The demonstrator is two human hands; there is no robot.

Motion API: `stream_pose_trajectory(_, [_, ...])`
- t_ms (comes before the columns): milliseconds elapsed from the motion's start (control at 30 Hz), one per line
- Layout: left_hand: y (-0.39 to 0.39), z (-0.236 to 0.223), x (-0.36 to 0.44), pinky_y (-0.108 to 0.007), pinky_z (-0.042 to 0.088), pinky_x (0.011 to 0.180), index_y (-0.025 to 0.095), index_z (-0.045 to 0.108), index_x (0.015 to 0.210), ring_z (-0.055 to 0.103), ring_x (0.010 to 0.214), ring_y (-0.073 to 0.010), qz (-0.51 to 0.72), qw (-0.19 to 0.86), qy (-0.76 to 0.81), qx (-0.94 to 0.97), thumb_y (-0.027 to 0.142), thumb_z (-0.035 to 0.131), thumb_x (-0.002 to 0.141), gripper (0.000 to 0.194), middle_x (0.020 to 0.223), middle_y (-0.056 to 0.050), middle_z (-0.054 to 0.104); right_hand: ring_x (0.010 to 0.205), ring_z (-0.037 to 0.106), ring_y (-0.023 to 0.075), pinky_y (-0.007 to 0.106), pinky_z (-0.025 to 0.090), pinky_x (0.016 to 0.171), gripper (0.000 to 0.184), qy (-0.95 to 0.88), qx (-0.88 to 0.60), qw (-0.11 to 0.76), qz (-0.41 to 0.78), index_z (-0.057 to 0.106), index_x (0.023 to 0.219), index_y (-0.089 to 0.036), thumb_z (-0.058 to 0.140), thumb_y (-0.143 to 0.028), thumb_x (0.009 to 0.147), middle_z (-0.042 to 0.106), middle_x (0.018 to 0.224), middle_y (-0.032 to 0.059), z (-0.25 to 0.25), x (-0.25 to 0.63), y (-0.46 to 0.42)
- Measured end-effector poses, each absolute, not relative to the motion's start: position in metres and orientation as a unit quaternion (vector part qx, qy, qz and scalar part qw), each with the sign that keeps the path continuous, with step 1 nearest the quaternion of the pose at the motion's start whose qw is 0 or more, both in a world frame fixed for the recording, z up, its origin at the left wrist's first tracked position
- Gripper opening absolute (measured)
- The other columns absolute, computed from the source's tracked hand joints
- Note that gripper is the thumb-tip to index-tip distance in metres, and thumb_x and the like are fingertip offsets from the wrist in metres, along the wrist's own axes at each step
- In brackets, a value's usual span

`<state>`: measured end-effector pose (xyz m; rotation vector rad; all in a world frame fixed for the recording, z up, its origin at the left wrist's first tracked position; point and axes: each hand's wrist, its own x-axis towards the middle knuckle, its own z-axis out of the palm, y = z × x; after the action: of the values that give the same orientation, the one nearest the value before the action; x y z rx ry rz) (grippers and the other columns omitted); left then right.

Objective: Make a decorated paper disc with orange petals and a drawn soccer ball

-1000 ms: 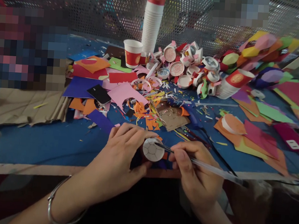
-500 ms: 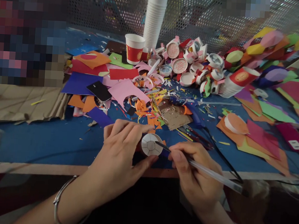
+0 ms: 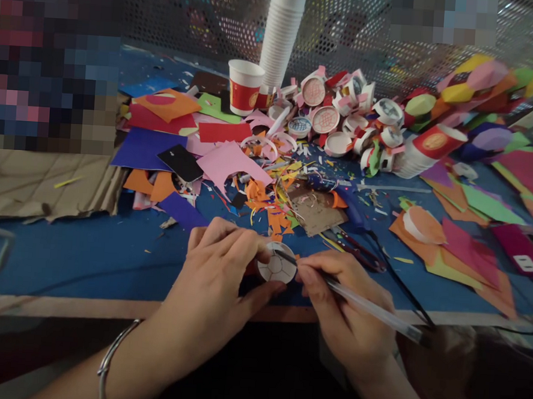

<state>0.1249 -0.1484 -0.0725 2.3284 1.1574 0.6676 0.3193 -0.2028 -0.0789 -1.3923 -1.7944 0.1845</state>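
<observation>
Near the table's front edge, my left hand (image 3: 221, 275) is closed round a small paper cup (image 3: 280, 269). Its white round base faces me, drawn with dark lines that run out from a central shape; a bit of red side shows beside my fingers. My right hand (image 3: 346, 300) grips a pen (image 3: 364, 302) with a clear barrel and a dark tip section. The pen's point is at the upper part of the cup's base, close to my left fingertips. My left fingers hide the cup's left side.
Behind my hands lie paper scraps (image 3: 253, 192), scissors (image 3: 358, 250) and a blue glue gun (image 3: 351, 208) with a black cord. Farther back are a tall cup stack (image 3: 283, 38), a single cup (image 3: 245, 90) and a heap of cut cup bases (image 3: 325, 119). Cardboard (image 3: 46, 186) lies left.
The pen's point has moved from near the middle of the base to its upper part. My left fingers now reach farther over the base's top left. The view has shifted slightly.
</observation>
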Motion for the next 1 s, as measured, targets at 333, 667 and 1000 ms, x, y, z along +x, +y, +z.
stream_pose_trajectory(333, [-0.1465,-0.0734,0.1232,-0.044,0.036,0.082,0.023,0.054,0.084,0.052,0.097,-0.0262,0.234,0.199,0.393,0.867,0.027,0.077,0.093,0.024,0.102,-0.002,0.075,0.074,0.075,0.0149,0.026,0.061,0.071,0.012,-0.729,-0.528,0.429,0.073,0.064,0.099,-0.024,0.06,-0.012,0.099,0.075,0.083,-0.0006,-0.0797,0.3176,-0.2053])
stream_pose_trajectory(667, [-0.1463,-0.0728,0.1221,-0.043,0.034,0.08,0.022,0.057,0.084,0.048,0.095,-0.0252,0.249,0.216,0.38,0.864,0.025,0.077,0.093,0.022,0.103,0.0,0.074,0.077,0.074,0.0135,0.024,0.061,0.071,0.012,-0.734,-0.523,0.428,0.064,0.064,0.101,-0.022,0.062,-0.011,0.098,0.075,0.087,0.0005,-0.0796,0.3155,-0.2])
stream_pose_trajectory(1000, [-0.1461,-0.0736,0.1217,-0.046,0.036,0.082,0.022,0.059,0.085,0.05,0.097,-0.0262,0.239,0.217,0.382,0.866,0.025,0.074,0.095,0.019,0.113,-0.002,0.076,0.075,0.074,0.0143,0.024,0.06,0.071,0.014,-0.747,-0.515,0.418,0.048,0.063,0.098,-0.022,0.061,-0.009,0.097,0.074,0.081,0.0002,-0.0762,0.3157,-0.2035])
